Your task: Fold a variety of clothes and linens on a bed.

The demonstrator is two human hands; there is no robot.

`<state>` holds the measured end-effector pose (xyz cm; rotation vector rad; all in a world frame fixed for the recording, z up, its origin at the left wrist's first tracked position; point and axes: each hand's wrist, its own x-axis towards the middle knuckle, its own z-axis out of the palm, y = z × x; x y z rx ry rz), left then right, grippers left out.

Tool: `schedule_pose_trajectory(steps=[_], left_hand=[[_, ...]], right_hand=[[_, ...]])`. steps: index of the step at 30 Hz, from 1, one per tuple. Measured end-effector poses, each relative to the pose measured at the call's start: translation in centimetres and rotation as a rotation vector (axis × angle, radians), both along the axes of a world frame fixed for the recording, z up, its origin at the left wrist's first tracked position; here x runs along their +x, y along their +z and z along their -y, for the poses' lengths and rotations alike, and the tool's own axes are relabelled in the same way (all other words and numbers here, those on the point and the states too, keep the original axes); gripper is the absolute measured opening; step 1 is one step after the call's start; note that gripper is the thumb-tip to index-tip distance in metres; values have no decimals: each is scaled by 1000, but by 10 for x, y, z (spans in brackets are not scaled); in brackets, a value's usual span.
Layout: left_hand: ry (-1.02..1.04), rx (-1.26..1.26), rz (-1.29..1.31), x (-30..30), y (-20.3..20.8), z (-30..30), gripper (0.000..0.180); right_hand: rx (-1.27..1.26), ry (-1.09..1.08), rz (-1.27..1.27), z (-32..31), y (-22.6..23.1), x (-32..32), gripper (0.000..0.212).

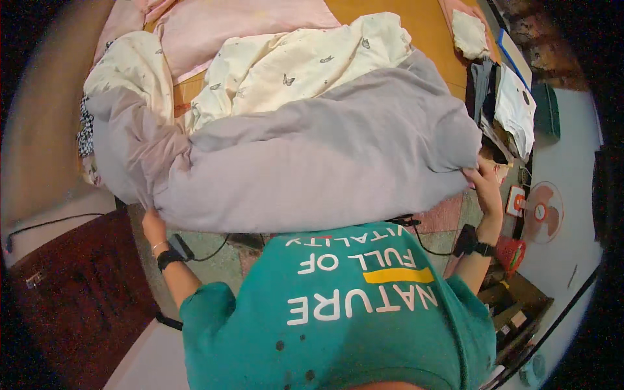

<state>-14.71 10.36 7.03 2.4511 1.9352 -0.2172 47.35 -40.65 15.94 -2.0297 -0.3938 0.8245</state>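
Observation:
A large quilt, lilac-grey on one face and cream with small butterflies on the other, stretches across in front of me. It lies partly on a wooden bed or table surface, and its grey side hangs over the near edge. My left hand is closed on the quilt's near left edge. At the right edge, my right hand pinches the grey cloth, with the fingertips partly hidden behind the fabric. Between my hands the cloth is spread wide, bunched at the left and smoother in the middle.
Pink bedding lies beyond the quilt. Folded clothes are stacked at the right edge. A fan stands at right, near a cluttered shelf. A dark red door or panel is at left, and black cables trail below.

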Motion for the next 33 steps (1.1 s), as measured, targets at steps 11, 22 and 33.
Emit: schedule_pose_trajectory(steps=[11,22,33], left_hand=[[-409,13,362,199,81,34,25],[-824,-100,555,328,26,85,47],[-715,-597,666,325,63,105,55]], right_hand=[[-169,-81,120,-104,-37,94,62],[-151,132,484,-166,-104,125,63],[139,391,619,-190,37,4,30]])
